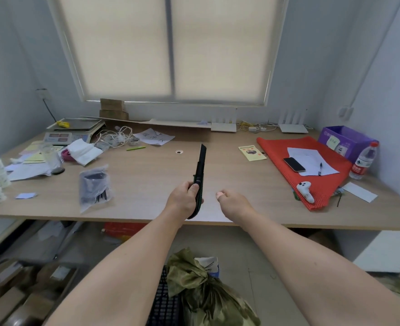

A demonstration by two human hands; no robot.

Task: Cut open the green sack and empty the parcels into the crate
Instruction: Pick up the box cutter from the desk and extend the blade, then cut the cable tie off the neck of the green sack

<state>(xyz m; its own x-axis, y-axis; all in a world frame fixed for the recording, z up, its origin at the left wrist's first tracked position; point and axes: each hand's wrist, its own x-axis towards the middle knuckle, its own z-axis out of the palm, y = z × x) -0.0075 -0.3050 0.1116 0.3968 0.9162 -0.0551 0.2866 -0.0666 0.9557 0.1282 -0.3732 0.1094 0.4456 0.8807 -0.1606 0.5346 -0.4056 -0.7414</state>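
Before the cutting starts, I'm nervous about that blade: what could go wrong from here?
1. The utility knife is in the left hand with its blade extended far, and the empty, curled right hand is close beside it; a slip could cut it.
2. The green sack sits low between the forearms, so bringing the open blade down could graze an arm.
3. The sack is knotted shut and its contents are hidden; a deep cut might slice the parcels.
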